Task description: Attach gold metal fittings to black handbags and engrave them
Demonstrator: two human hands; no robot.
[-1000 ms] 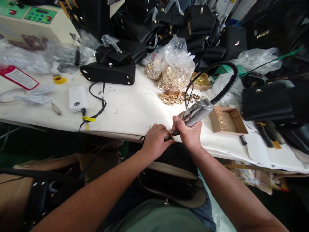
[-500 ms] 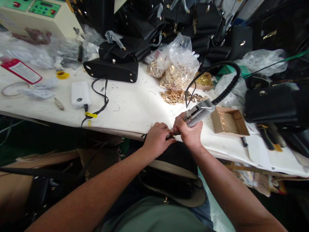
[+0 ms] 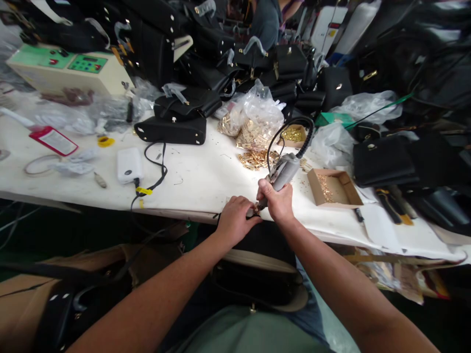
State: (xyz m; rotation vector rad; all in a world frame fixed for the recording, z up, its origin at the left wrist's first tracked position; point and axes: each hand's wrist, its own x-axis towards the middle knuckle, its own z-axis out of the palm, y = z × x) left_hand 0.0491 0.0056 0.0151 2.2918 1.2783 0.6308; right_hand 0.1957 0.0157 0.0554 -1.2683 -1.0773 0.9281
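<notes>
My right hand (image 3: 278, 200) is wrapped round a grey electric screwdriver (image 3: 285, 172), its dark cord looping up from the back end. The tool's tip points down and left to the fingertips of my left hand (image 3: 235, 219). That hand is closed at the upper edge of a black handbag (image 3: 270, 240), by a small shiny metal fitting (image 3: 253, 212) partly hidden by the fingers. The bag lies open across my lap against the table edge, showing a beige rim and dark inside. Whether the tip touches a screw is hidden.
On the white table (image 3: 198, 181) lie gold-coloured fittings (image 3: 253, 159), a plastic bag of fittings (image 3: 257, 125), a cardboard box of small screws (image 3: 334, 189), a white power bank (image 3: 129, 164) and pliers (image 3: 392, 206). Black handbags (image 3: 176, 130) crowd the back. A person (image 3: 265, 22) stands beyond.
My view has tilted up and shifted, showing more of the background. The screwdriver stands a little more upright in my right hand. Both hands remain at the bag's edge.
</notes>
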